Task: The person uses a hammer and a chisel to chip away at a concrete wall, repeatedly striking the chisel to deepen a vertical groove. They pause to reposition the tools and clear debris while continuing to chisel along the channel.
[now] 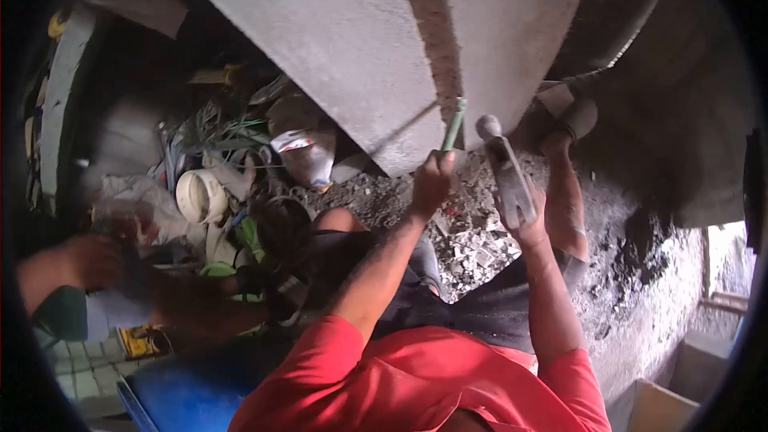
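My left hand (pixel 433 182) is closed around a green chisel (pixel 454 126), whose upper end overlaps the rough groove (pixel 433 32) in the grey wall slab (pixel 336 28). To its right, my right hand (pixel 528 212) grips a claw hammer (pixel 506 172); its round face points up toward the wall and its forked claw lies over my hand. The hammer's handle is mostly hidden. A gap shows between the hammer and the chisel. Broken rubble (pixel 478 256) lies on the ground below both hands, between my legs.
On the left another person's hand (pixel 88 262) reaches in, blurred. Beyond it sit a white bucket (pixel 202 196), a plastic sack (pixel 308 152) and tangled green cords (pixel 220 132). A blue container (pixel 188 384) stands at my lower left. Wooden boards (pixel 660 408) are at lower right.
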A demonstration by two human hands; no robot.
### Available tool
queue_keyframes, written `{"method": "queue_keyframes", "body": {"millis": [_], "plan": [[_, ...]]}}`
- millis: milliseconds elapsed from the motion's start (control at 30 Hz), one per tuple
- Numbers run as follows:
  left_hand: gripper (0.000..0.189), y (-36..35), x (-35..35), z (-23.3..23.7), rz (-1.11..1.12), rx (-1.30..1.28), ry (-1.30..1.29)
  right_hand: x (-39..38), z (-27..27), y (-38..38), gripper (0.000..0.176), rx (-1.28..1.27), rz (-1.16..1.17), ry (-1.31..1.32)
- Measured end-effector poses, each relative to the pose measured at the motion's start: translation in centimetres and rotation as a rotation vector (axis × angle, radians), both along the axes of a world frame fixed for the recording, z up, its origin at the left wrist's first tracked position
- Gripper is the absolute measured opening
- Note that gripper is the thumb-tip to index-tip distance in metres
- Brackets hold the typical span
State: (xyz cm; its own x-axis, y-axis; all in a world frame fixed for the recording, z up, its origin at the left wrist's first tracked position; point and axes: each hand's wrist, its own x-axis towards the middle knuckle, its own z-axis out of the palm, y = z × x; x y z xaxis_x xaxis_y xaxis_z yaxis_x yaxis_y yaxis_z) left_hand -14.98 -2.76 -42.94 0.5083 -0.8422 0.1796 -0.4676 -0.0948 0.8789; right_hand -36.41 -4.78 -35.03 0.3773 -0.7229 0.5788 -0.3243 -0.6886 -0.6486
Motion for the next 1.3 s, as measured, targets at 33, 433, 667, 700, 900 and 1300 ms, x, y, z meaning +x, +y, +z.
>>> {"method": "queue_keyframes", "body": {"millis": [33, 433, 667, 700, 900, 1300], "plan": [[0.040, 0.4, -0.3, 1.6, 0.001, 0.123, -0.016, 0.8, -1.0, -1.0, 0.031, 0.068, -0.049, 0.125], [0.051, 0.3, -0.9, 2.3, -0.026, 0.315, 0.159, 2.5, -1.7, -2.5, 0.047, 0.430, -0.227, 0.410], [0.053, 7.1, 0.4, -4.7, 0.023, 0.386, 0.041, -3.0, -3.6, 1.3, 0.033, 0.907, -0.227, -0.160], [0.054, 7.6, -0.1, -3.6, 0.061, 0.457, 0.183, -3.9, -1.7, 2.1, 0.032, 0.979, -0.220, -0.251], [0.062, 7.4, -0.6, -5.5, 0.003, 0.417, 0.236, -12.2, 3.5, 3.8, 0.032, 1.364, -0.178, -0.803], [0.059, 7.1, -1.4, -6.4, -0.005, 0.430, 0.058, -17.2, -0.7, 5.9, 0.015, 1.509, -0.268, -1.052]]}}
